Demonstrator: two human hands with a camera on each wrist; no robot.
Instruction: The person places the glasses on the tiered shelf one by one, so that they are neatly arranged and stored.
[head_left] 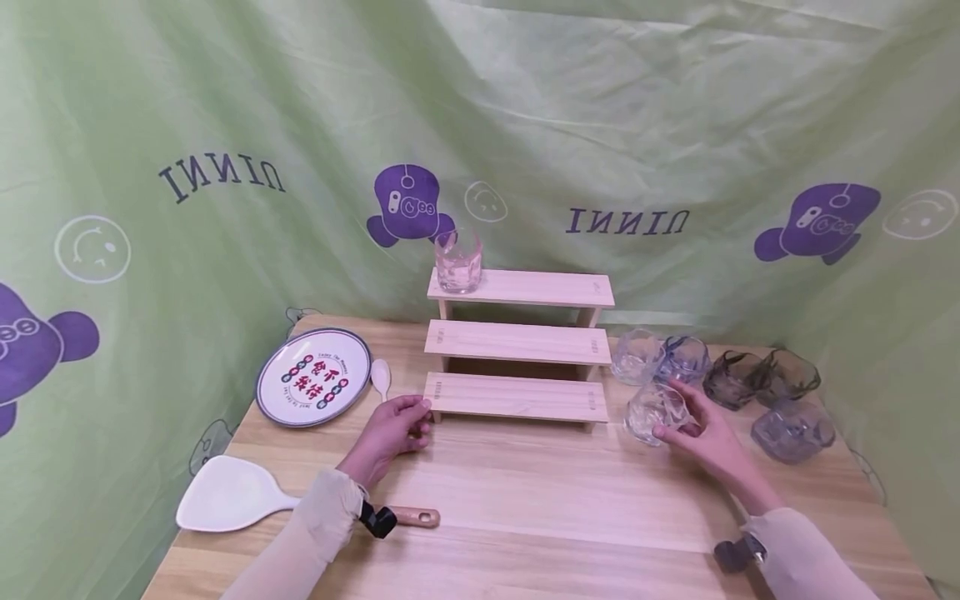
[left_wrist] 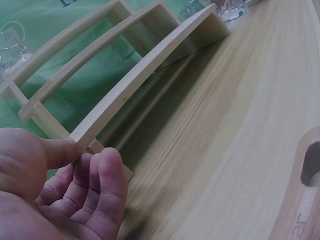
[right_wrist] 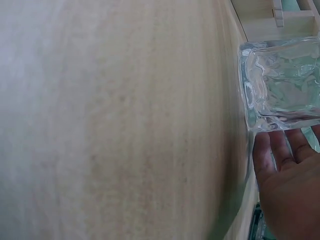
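Head view: the left hand (head_left: 390,437) pinches the lowest step (head_left: 517,396) of the wooden rack (head_left: 517,343) at its 8 o'clock—the right hand (head_left: 708,437) grips a clear glass (head_left: 648,414) at the rack's 4 o'clock. More glasses (head_left: 733,379) cluster at 3, a plate (head_left: 313,377) at 9.

Left wrist view: the left hand, at 8 o'clock, clasps the step's end—thumb above, fingers below.

Right wrist view: the clear glass shows near 3 o'clock, the right hand's fingers against its side.

We see green cloth (head_left: 645,108) hanging in folds along the left, far and right sides, printed with purple cartoon figures (head_left: 408,204) and mirrored lettering (head_left: 626,221), bordering a pale, wood-grained worktop (head_left: 525,517).
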